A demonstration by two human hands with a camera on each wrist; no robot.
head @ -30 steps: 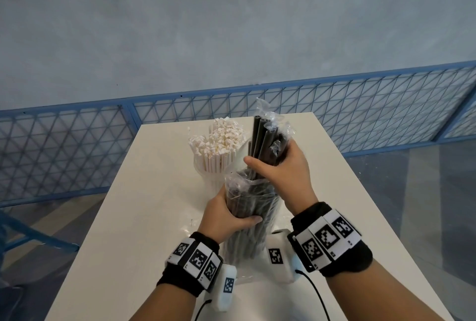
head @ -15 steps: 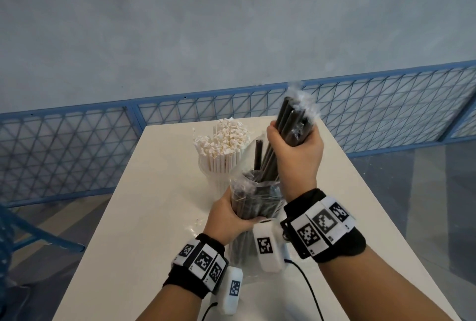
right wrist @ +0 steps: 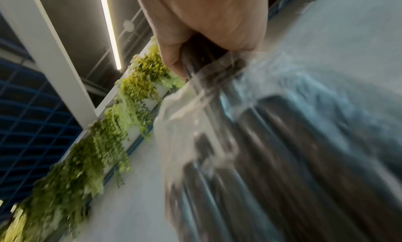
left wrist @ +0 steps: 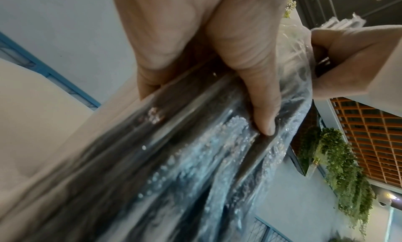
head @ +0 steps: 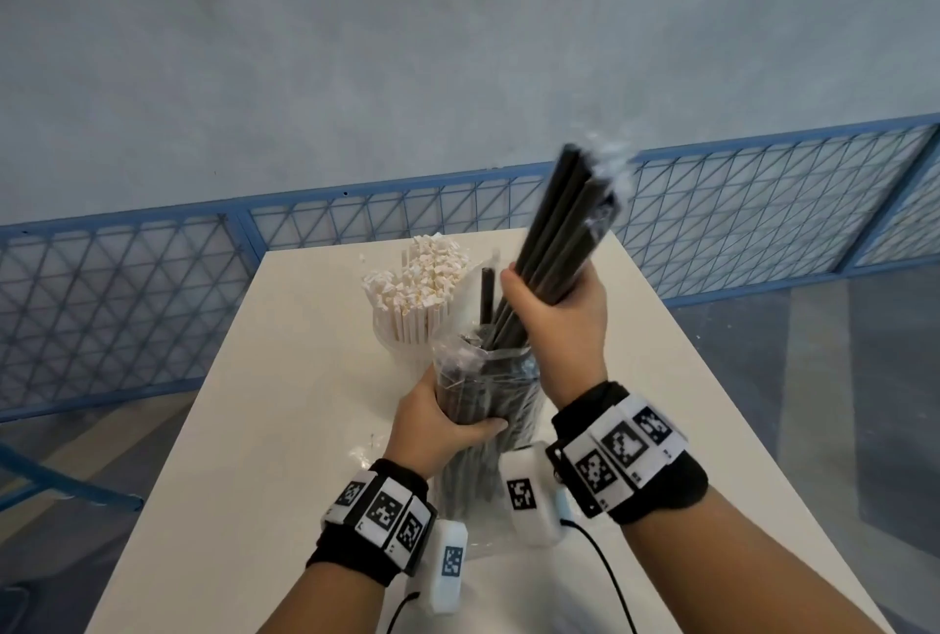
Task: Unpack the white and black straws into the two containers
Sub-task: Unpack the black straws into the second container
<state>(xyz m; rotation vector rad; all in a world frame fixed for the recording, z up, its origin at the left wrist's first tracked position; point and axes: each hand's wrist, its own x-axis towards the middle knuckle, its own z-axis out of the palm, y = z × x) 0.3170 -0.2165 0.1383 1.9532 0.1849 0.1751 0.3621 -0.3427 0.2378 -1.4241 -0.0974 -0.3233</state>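
My right hand (head: 557, 313) grips a bundle of black straws (head: 564, 226) partway out of a clear plastic bag (head: 483, 404), tilted up and to the right. My left hand (head: 437, 422) grips the bag around its middle; its thumb (left wrist: 259, 97) presses into the plastic (left wrist: 195, 159). One black straw (head: 487, 292) stands alone above the bag mouth. White straws (head: 417, 277) stand upright in a clear container (head: 402, 353) behind the bag. Blurred black straws (right wrist: 272, 151) with a scrap of plastic show in the right wrist view below my right hand (right wrist: 206, 22). No second container is visible.
The white table (head: 254, 430) reaches back to a blue mesh fence (head: 127, 303). A small plastic scrap (head: 361, 453) lies on the table left of the bag. Bare tabletop lies to the left and right of the hands.
My right hand has pulled the black straw bundle up and to the right, farther out of the bag. The left hand has kept its hold on the bag.
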